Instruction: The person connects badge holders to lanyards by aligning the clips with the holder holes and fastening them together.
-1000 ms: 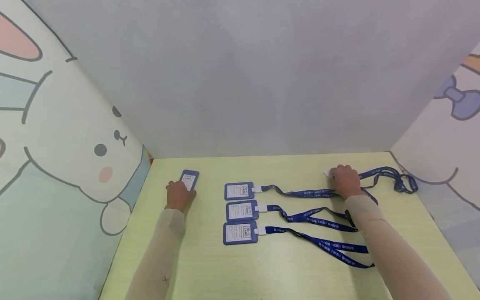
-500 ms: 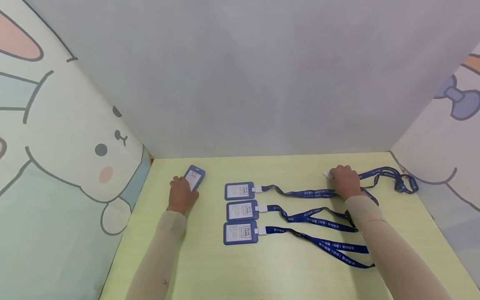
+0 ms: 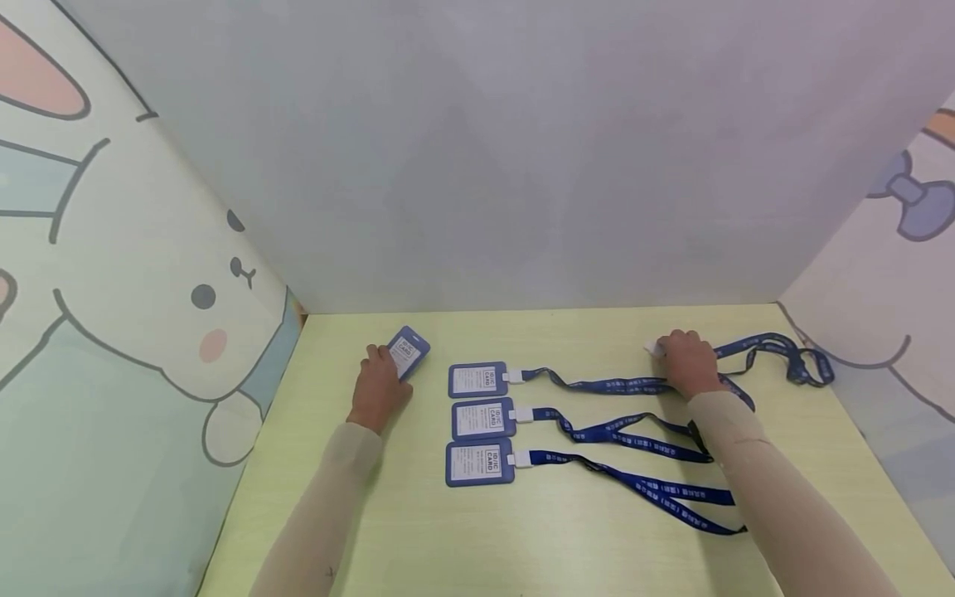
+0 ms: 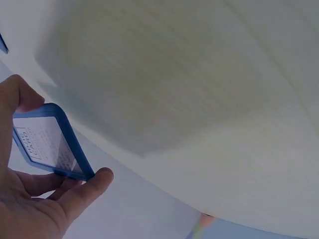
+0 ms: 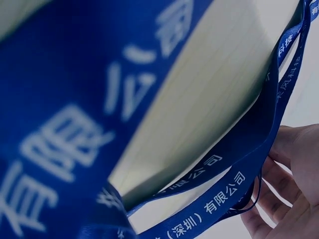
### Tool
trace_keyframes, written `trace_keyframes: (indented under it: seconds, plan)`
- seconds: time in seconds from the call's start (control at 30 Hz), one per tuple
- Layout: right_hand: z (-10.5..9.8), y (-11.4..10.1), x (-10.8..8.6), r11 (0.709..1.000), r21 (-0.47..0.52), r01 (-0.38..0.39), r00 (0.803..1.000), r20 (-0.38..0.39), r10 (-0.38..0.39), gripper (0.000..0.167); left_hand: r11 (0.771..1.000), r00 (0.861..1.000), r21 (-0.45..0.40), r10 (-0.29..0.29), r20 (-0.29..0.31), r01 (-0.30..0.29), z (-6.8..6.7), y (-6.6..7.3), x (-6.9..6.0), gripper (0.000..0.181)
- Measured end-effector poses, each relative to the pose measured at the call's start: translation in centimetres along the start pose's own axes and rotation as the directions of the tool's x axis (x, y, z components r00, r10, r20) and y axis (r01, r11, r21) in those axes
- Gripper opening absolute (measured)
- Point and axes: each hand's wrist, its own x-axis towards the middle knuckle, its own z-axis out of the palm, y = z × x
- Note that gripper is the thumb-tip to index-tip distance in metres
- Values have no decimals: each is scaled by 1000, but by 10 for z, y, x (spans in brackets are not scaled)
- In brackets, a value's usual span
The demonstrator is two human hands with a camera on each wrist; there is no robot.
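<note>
My left hand (image 3: 379, 388) grips a blue ID card holder (image 3: 406, 352) by its long edges, tilted over the back left of the table. Seen from the left wrist, thumb and fingers hold opposite edges of the same card holder (image 4: 47, 142), and its printed white insert shows. Over at the back right, my right hand (image 3: 688, 361) holds the end of a blue lanyard (image 3: 753, 342); a white clip (image 3: 654, 348) pokes out past the fingertips. Close lanyard straps (image 5: 214, 199) with white lettering cross the right wrist view, partly covering that hand (image 5: 289, 184).
Three more card holders (image 3: 477, 380) lie stacked in a column mid-table. Each is joined by a white clip to a blue lanyard (image 3: 656, 493) stretched rightward, partly under my right forearm. A grey wall (image 3: 522, 207) closes off the table's (image 3: 522, 539) back edge.
The left hand has moved to the right with the card holder, which has turned clockwise and come nearer the column. The right hand has stayed in place.
</note>
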Motion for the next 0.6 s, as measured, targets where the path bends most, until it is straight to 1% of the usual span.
trace_keyframes:
  seconds: [0.1,0.23,0.3,0.37,0.43,0.47,0.53,0.6]
  plan:
    - [0,0,0,1000,-4,4,1000,-15,-4,25,1000,1000,8,24,2,-24,3,6,-2,77]
    - [0,0,-2,1000,-4,11,999,-31,-11,24,998,998,32,58,-11,-58,5,15,-5,81]
    - [0,-1,-2,1000,-2,14,999,-33,-14,24,996,997,40,78,-27,-77,6,18,-7,82]
    - [0,-1,-2,1000,-1,15,999,-31,-15,24,993,992,52,112,-56,-109,8,21,-9,83]
    - [-1,-1,-2,1000,0,14,1000,-27,-14,24,984,982,79,166,-94,-159,10,24,-11,82]
    - [-1,-1,-2,1000,1,14,1000,-24,-14,24,978,974,97,197,-116,-186,10,25,-12,81]
    - [-2,-1,-2,1000,3,14,1000,-18,-14,24,961,952,139,260,-161,-239,11,28,-15,80]
    - [-1,-1,-2,1000,8,13,1000,-16,-13,24,942,930,187,313,-191,-279,11,31,-17,79]
